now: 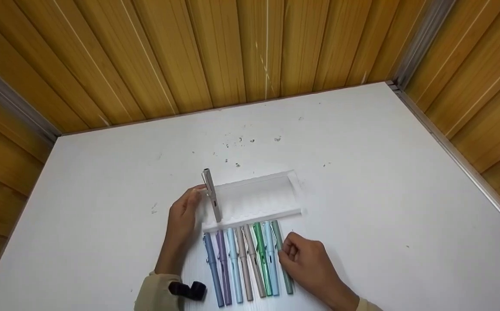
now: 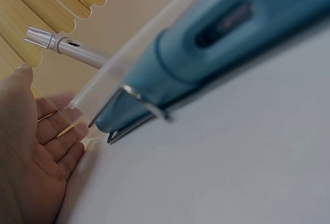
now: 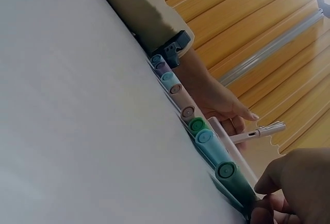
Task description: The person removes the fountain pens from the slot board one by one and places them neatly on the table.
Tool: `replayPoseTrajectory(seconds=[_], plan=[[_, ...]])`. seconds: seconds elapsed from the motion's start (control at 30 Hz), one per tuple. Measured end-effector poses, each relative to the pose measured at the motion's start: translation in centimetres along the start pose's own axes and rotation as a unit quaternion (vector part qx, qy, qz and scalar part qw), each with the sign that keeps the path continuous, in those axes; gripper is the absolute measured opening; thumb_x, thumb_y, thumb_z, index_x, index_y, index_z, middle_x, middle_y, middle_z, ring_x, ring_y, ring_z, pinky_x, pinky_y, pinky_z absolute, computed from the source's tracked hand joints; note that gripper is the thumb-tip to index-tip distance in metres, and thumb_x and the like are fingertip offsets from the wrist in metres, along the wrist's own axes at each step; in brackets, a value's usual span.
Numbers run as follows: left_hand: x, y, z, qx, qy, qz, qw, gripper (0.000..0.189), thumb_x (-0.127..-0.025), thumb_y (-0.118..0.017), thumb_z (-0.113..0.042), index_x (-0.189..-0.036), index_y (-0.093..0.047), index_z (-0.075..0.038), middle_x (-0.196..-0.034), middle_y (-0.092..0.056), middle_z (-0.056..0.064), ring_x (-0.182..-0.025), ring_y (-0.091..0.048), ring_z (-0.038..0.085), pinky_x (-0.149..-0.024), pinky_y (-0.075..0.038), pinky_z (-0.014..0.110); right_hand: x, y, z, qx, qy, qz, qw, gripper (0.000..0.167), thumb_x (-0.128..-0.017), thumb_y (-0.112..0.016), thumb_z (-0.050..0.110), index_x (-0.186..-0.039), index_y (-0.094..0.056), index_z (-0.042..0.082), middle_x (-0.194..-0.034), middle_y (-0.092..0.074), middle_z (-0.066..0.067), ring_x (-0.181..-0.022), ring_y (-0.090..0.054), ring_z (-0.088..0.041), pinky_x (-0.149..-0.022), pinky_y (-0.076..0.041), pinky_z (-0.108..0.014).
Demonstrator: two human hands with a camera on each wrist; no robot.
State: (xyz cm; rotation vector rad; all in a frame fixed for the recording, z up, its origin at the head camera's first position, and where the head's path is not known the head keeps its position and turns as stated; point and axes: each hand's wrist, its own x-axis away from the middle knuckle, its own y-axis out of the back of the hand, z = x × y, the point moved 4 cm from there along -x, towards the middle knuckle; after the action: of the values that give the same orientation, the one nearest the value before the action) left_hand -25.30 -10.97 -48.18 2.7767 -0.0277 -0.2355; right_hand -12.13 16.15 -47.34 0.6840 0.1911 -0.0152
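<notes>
A silver pen (image 1: 212, 196) leans in the left end of a clear pen rack (image 1: 258, 196) with a scalloped edge. My left hand (image 1: 184, 214) is at that end, its fingers behind the clear panel and the thumb extended beside the edge in the left wrist view. In front of the rack lies a row of several capped pens, from a blue pen (image 1: 214, 270) at the left to a grey-green pen (image 1: 283, 259) at the right. My right hand (image 1: 308, 261) pinches the grey-green pen at its side between thumb and curled fingers; the fingertips are partly hidden in the head view.
The row also has a purple pen (image 1: 223, 268), two light blue pens, two brownish pens and a bright green pen (image 1: 261, 259). All lie on a white table (image 1: 384, 172) with dark worn spots beyond the rack. Yellow wood-look panels (image 1: 215, 52) wall the back and sides.
</notes>
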Motion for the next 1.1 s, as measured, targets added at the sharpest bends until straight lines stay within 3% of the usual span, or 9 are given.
replayPoseTrajectory(seconds=[0.13,0.3,0.47,0.57,0.73,1.1], plan=[[0.0,0.0,0.0,-0.002,0.001,0.001,1.0000,0.044,-0.108,-0.040,-0.042,-0.130,-0.066,-0.015,-0.138,-0.063,0.004,-0.138,-0.049,0.026,-0.117,-0.035,0.048,-0.2,0.0,-0.3,-0.027,-0.017,-0.012,0.9994,0.026,-0.087,-0.072,0.007,-0.073,-0.056,0.020,-0.058,-0.050,0.015,-0.050,-0.042,0.002,-0.046,-0.038,-0.017],[0.0,0.2,0.2,-0.008,0.004,-0.001,1.0000,0.045,-0.108,-0.040,-0.044,-0.130,-0.066,-0.015,-0.140,-0.061,0.005,-0.140,-0.048,0.028,-0.117,-0.034,0.050,-0.7,0.2,-0.6,-0.105,-0.042,0.000,0.9935,0.018,-0.090,-0.071,0.008,-0.078,-0.061,0.016,-0.061,-0.055,0.008,-0.049,-0.043,-0.001,-0.045,-0.037,-0.016],[0.0,0.2,0.2,-0.008,0.002,-0.002,1.0000,0.044,-0.108,-0.040,-0.044,-0.130,-0.066,-0.016,-0.139,-0.062,0.005,-0.139,-0.048,0.027,-0.117,-0.035,0.050,-1.5,0.8,-0.6,-0.231,-0.072,0.023,0.9700,0.009,-0.095,-0.067,0.007,-0.091,-0.063,0.001,-0.073,-0.061,-0.008,-0.050,-0.054,-0.008,-0.045,-0.048,-0.022],[-0.1,0.0,0.1,-0.004,-0.004,0.000,1.0000,0.043,-0.108,-0.041,-0.042,-0.129,-0.067,-0.016,-0.138,-0.063,0.004,-0.138,-0.049,0.026,-0.117,-0.036,0.049,-2.1,1.3,-0.3,-0.277,-0.087,0.029,0.9563,0.013,-0.096,-0.065,0.006,-0.100,-0.062,-0.006,-0.083,-0.065,-0.016,-0.061,-0.063,-0.016,-0.054,-0.057,-0.028],[-0.2,-0.1,0.0,0.003,-0.011,-0.004,0.9999,0.039,-0.108,-0.043,-0.039,-0.127,-0.068,-0.017,-0.135,-0.064,0.003,-0.136,-0.052,0.025,-0.116,-0.037,0.048,-3.7,1.2,1.1,-0.295,-0.090,0.036,0.9507,0.020,-0.096,-0.066,0.009,-0.107,-0.064,-0.007,-0.098,-0.070,-0.021,-0.078,-0.071,-0.023,-0.068,-0.062,-0.033],[-0.2,-0.1,-0.1,0.007,0.002,-0.008,0.9999,0.041,-0.107,-0.043,-0.043,-0.127,-0.069,-0.019,-0.136,-0.064,0.002,-0.136,-0.052,0.025,-0.116,-0.038,0.048,-8.5,-1.6,4.7,-0.275,-0.051,0.049,0.9589,0.022,-0.095,-0.063,0.003,-0.112,-0.067,-0.009,-0.109,-0.070,-0.023,-0.091,-0.072,-0.026,-0.079,-0.061,-0.029]])
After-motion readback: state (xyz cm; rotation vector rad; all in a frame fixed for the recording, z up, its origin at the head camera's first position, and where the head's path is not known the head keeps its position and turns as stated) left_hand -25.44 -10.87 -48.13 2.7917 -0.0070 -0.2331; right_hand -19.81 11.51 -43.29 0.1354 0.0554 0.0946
